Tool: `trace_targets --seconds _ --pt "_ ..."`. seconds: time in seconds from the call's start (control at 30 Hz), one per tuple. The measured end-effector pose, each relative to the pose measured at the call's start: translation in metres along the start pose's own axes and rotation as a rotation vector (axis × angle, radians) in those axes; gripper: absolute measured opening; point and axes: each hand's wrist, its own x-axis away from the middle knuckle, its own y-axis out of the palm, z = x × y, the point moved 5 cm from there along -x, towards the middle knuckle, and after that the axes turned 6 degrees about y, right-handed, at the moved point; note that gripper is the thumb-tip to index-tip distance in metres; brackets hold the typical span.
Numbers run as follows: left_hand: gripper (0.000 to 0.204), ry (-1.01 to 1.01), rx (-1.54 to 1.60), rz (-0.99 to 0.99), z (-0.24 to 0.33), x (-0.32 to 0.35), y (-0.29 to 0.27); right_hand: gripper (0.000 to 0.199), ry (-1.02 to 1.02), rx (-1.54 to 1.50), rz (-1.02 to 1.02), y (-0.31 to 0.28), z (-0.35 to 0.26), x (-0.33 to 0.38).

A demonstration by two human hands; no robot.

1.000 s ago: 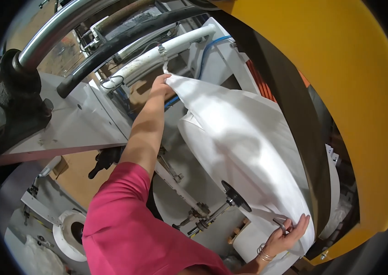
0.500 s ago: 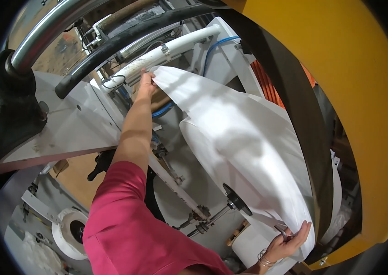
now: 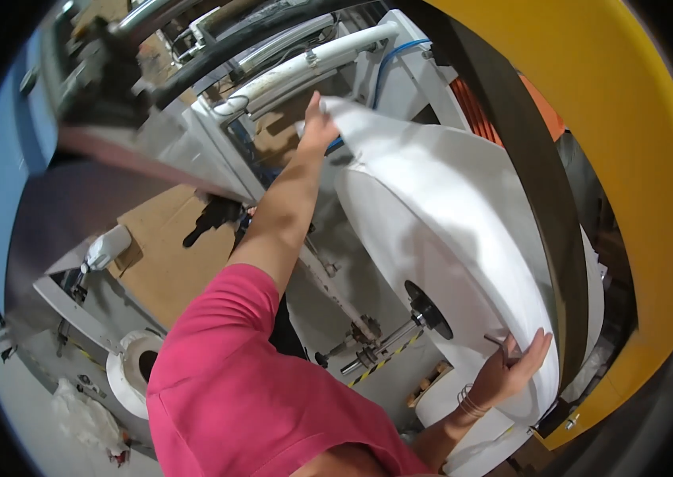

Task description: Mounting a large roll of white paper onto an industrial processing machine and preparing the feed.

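Observation:
A large white roll of sheet material, which looks like paper or film, sits on a metal shaft with a black round hub at its side. My left hand is stretched forward and pinches the loose end of the white sheet, pulled out from the top of the roll. At the lower right my right hand lies against the roll's outer surface, its fingers reaching over the edge. A small metal tool is held in that hand; its kind is hard to make out.
A curved yellow guard and a dark band border the roll on the right. White tubular bars cross ahead. A blurred machine bracket juts in at upper left. Lower left are brown board and a smaller white roll.
The view has shifted, with the machine bracket now closer at upper left. My left hand has drawn the sheet's end closer to the roll, and the sheet lies less spread. My right hand stays at the roll.

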Motion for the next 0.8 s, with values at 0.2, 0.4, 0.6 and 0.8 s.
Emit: trace_targets --seconds 0.2,0.4,0.6,0.8 --pt "0.019 0.262 -0.563 0.561 0.001 0.103 -0.006 0.036 0.007 -0.240 0.047 -0.017 0.005 0.025" --pt "0.025 -0.125 -0.977 0.084 -0.024 0.338 0.030 0.024 -0.262 -0.980 -0.397 0.068 -0.102 0.090" --pt "0.032 0.297 -1.557 -0.224 0.032 0.478 0.088 0.037 0.133 -1.183 -1.363 0.093 -0.188 0.156" --pt "0.020 0.490 -2.035 -0.168 0.061 0.541 0.108 0.028 0.086 -1.498 -1.584 0.066 -0.207 0.192"
